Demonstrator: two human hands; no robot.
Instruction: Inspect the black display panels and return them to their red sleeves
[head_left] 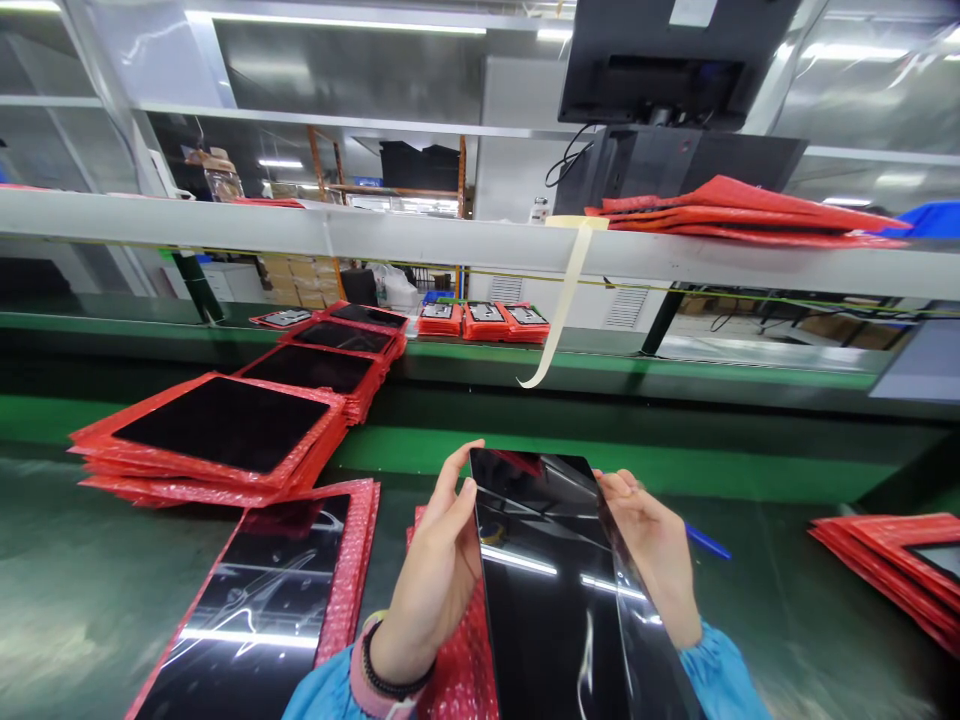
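A glossy black screen panel (pixel 555 580) is held up in front of me, tilted, with ceiling lights reflected in it. My left hand (pixel 442 560) grips its left edge, thumb at the front. My right hand (pixel 645 525) holds the opposite edge, its fingers partly hidden behind the panel. What looks like clear film shows along the right side. Beneath the panel and my left wrist lies red bubble wrap (pixel 461 660). To the left, another black panel (pixel 277 590) rests on a red bubble-wrap sleeve (pixel 358 560).
Stacked red sleeves (pixel 210 485) with panels on top run back along the left. More red sleeves (pixel 892 560) lie at right, near a blue pen (pixel 707 541). A tape strip (pixel 566 300) hangs from the white shelf (pixel 450 235). A monitor (pixel 675 70) stands above.
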